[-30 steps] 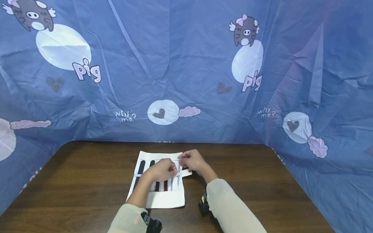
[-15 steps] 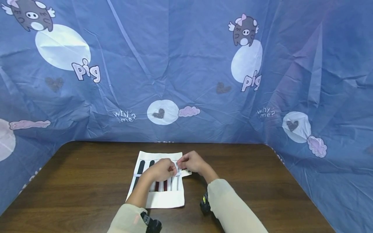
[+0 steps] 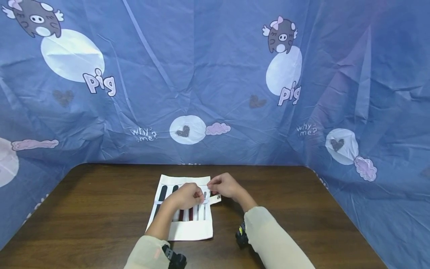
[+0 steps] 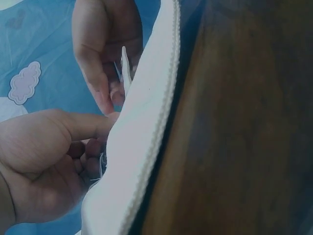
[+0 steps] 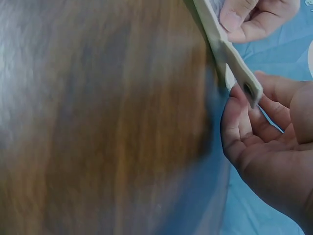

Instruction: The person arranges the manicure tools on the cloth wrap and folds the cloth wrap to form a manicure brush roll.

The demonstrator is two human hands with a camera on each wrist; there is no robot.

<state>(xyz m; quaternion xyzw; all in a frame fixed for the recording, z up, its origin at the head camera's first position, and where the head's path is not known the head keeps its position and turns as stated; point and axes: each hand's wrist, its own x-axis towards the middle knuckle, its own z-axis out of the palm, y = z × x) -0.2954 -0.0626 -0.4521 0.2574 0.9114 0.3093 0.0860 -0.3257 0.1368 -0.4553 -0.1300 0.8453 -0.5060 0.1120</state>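
Note:
An unrolled white fabric tool roll [image 3: 190,231] lies on the table, a pale elastic strap [image 3: 158,202] across it. Under the strap sit two black strips [image 3: 162,193], dark red pieces [image 3: 190,214] and thin silvery rods [image 3: 205,212]. Over the roll's right part, my left hand [image 3: 186,196] pinches the strap between thumb and fingers, close to the rightmost rod's top. My right hand [image 3: 226,185] is by the roll's upper right edge, fingers loosely bent, holding nothing visible. Beside those fingers, the snap tab [image 5: 243,73] sticks out in the right wrist view.
The dark wooden table [image 3: 302,209] extends on both sides of the roll. Behind it hangs a blue printed sheet [image 3: 215,74], which also runs along the table's sides. Each wrist carries a black camera, such as the left one [image 3: 178,260].
The right hand first held the rightmost rod's top and slid it down toward the strap, then let go and moved slightly right and up. The left hand stayed in place.

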